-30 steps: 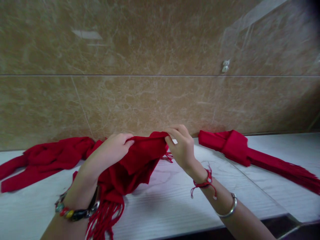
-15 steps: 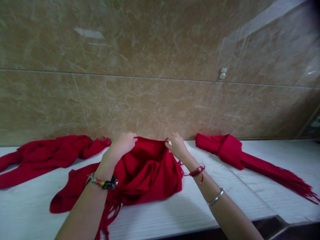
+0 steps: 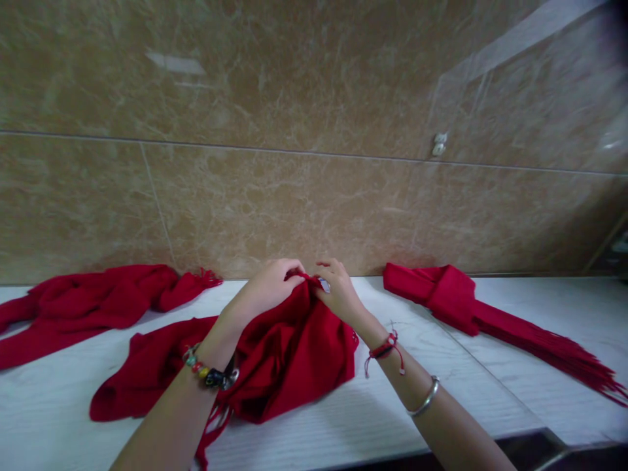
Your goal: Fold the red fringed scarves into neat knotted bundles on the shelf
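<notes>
A crumpled red scarf (image 3: pixel 309 356) lies on the white wood-grain surface (image 3: pixel 392 418), its upper edge lifted and bunched between both hands. My left hand (image 3: pixel 277 281) is closed on that edge, with thumb and fingers around the cloth. Close beside it, my right hand (image 3: pixel 337 288) pinches the same edge from the right, its upper fingers bent. Part of the scarf stretches left beneath my left forearm, and some fringe hangs below my left wrist.
Another crumpled red scarf (image 3: pixel 98 301) lies at the left. On the right is a folded red scarf (image 3: pixel 454 297) with its fringed tail fanned out. A brown marbled tile wall (image 3: pixel 294 209) rises behind, bearing a small white fitting (image 3: pixel 439 144).
My left hand has moved right, close to my right hand, which has shifted slightly left. The scarf edge that was stretched between them is now gathered.
</notes>
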A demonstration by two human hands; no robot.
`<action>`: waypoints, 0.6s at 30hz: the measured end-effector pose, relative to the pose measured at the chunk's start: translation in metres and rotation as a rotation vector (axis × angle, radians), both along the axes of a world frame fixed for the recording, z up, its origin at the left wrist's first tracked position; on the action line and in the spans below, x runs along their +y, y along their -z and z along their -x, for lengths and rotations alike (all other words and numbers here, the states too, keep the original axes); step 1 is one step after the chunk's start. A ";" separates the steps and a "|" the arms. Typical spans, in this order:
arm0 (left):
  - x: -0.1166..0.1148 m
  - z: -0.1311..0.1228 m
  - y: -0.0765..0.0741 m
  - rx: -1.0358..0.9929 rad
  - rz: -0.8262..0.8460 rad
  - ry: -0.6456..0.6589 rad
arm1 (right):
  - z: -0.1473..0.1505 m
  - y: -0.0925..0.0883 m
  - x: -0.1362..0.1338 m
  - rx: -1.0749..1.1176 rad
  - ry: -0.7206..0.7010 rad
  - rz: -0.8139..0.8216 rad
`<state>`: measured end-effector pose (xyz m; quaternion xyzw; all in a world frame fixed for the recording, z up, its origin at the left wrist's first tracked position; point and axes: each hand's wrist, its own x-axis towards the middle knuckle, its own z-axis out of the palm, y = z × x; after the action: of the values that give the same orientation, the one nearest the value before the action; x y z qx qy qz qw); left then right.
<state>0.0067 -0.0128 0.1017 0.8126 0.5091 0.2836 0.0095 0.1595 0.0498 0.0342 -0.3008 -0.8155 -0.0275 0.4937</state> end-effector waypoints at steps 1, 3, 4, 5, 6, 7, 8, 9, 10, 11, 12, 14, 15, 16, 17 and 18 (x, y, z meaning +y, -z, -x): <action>-0.002 0.002 -0.003 0.031 -0.027 -0.026 | -0.001 0.000 0.002 -0.006 0.003 0.028; -0.006 0.008 -0.008 0.094 -0.085 -0.129 | -0.003 -0.003 0.003 0.005 0.015 0.058; -0.007 0.011 -0.010 0.110 -0.104 -0.186 | -0.004 -0.007 0.001 0.025 0.024 0.054; -0.008 0.014 -0.012 0.113 -0.113 -0.237 | -0.006 -0.012 -0.001 0.050 0.041 0.037; -0.009 0.016 -0.013 0.107 -0.110 -0.272 | -0.007 -0.017 -0.004 0.069 0.068 0.012; -0.009 0.018 -0.014 0.095 -0.098 -0.288 | -0.008 -0.022 -0.007 0.077 0.106 -0.014; -0.010 0.018 -0.015 0.081 -0.086 -0.285 | -0.008 -0.026 -0.011 0.066 0.152 -0.033; -0.011 0.018 -0.016 0.068 -0.077 -0.269 | -0.009 -0.030 -0.013 0.038 0.202 -0.037; -0.013 0.017 -0.017 0.058 -0.075 -0.249 | -0.008 -0.032 -0.015 -0.003 0.249 -0.024; -0.014 0.015 -0.019 0.052 -0.085 -0.230 | -0.008 -0.034 -0.017 -0.047 0.289 0.001; -0.016 0.013 -0.020 0.051 -0.103 -0.219 | -0.008 -0.034 -0.017 -0.087 0.321 0.025; -0.020 0.012 -0.024 0.050 -0.148 -0.219 | -0.011 -0.034 -0.013 -0.128 0.375 0.039; -0.023 0.012 -0.026 0.043 -0.168 -0.226 | -0.014 -0.034 -0.011 -0.121 0.404 0.029; -0.025 0.013 -0.028 0.029 -0.188 -0.240 | -0.019 -0.034 -0.007 -0.100 0.434 0.016; -0.028 0.014 -0.031 0.011 -0.207 -0.259 | -0.025 -0.035 -0.003 -0.070 0.462 0.008; -0.031 0.016 -0.034 -0.007 -0.226 -0.283 | -0.033 -0.036 0.002 -0.040 0.483 0.011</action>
<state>-0.0097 -0.0435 0.1357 0.7276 0.5834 0.3404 -0.1199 0.1923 0.0520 0.0702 -0.4890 -0.7297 -0.1463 0.4549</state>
